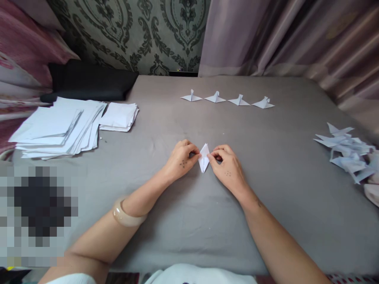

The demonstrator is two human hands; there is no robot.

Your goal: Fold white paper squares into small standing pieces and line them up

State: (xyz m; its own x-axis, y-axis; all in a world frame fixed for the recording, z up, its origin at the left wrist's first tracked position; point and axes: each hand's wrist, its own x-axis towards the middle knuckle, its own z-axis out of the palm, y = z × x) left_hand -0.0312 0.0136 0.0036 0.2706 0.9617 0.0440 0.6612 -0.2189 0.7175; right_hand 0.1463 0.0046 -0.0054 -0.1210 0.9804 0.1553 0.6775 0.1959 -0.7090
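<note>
A small white piece of folded paper (204,161), shaped like a narrow diamond with a slit down its lower half, is held upright between my two hands over the middle of the table. My left hand (182,157) pinches its left corner between thumb and fingertips. On the opposite side, my right hand (226,163) grips the right corner in the same way. The other fingers of both hands are curled in. A pale bangle (127,215) circles my left forearm.
Several folded paper birds (215,97) stand in a row at the back of the grey table (160,244). More lie heaped (349,152) at the right edge. Stacks of white sheets (65,126) and smaller squares (118,116) are at left, by a black cloth (91,81).
</note>
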